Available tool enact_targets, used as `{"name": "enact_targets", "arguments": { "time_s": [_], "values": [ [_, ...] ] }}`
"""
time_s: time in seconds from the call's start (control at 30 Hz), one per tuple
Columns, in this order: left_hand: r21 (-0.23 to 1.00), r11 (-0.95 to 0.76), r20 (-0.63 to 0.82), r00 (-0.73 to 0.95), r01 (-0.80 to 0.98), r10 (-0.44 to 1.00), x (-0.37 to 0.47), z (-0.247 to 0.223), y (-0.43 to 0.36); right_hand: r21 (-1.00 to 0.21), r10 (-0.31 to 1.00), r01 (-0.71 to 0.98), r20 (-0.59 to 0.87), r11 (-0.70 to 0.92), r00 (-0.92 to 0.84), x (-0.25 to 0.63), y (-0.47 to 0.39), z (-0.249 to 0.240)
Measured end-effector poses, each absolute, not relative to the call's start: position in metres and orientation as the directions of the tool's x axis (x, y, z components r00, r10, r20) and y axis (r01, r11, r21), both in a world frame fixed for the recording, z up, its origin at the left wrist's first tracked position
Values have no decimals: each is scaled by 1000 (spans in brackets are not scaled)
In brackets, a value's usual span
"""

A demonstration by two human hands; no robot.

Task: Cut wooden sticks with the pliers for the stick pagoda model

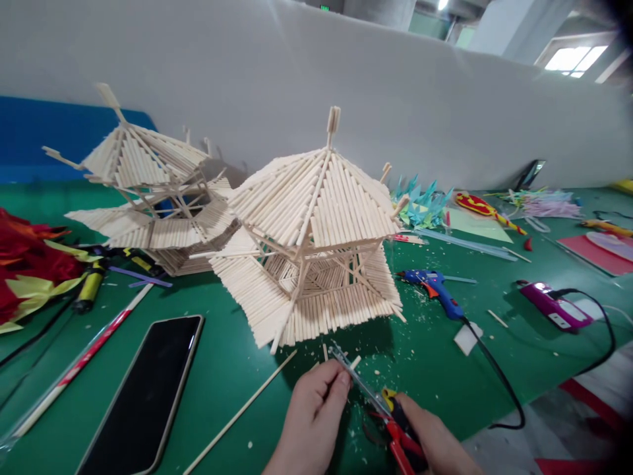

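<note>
1. The left hand (311, 422) sat at the near edge of the green tabletop (227, 369), its fingers (341, 381) pinched around a short wooden stick piece (354, 362).
2. The right hand (435, 442) was clenched on the red-and-yellow handles of a pair of scissors (376, 396), whose blades met the stick piece just right of the left fingertips.
3. Just beyond both hands stood a stick pagoda model (311, 244), upright, with wood crumbs scattered around its base.
4. A second pagoda model (148, 198) stood farther left, tilted.
5. A black phone (148, 389) lay face up at near left, and a long thin stick (242, 412) lay between it and the left hand.
6. A blue glue gun (435, 290) lay right of the model, its cord trailing nearward.
</note>
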State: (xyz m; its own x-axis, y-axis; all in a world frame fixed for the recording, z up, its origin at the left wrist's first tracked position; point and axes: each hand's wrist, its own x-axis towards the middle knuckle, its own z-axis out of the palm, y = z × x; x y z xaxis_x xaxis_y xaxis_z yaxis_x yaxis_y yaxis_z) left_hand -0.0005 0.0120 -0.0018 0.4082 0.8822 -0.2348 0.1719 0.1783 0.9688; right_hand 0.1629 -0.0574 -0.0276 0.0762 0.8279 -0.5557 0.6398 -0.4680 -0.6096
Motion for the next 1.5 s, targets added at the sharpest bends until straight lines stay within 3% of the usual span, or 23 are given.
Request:
{"name": "enact_targets", "arguments": {
  "time_s": [0.17, 0.4, 0.7, 0.93, 1.33, 1.5],
  "values": [
    [961, 218, -265, 335, 171, 904, 7, -20, 6, -597, 867, 706, -496, -380, 47, 161, -38, -9],
    [964, 183, -228, 252, 191, 940, -7, -29, 6, -374, 907, 881, -400, -290, 129, 185, -38, -9],
    [958, 172, -222, 215, 228, 951, -17, -29, 9, -251, 957, 941, -235, -229, 171, 235, -43, -23],
    [961, 178, -228, 242, 212, 943, -23, -13, 11, -187, 988, 972, -97, -140, 123, 252, -38, -37],
    [965, 234, -251, 163, 115, 954, -28, -19, 15, -105, 997, 992, 15, -68, 70, 255, -36, -42],
    [971, 167, -190, 124, 173, 974, -34, -18, 18, -136, 976, 990, 216, 20, 10, 251, -35, -35]
  ]
}}
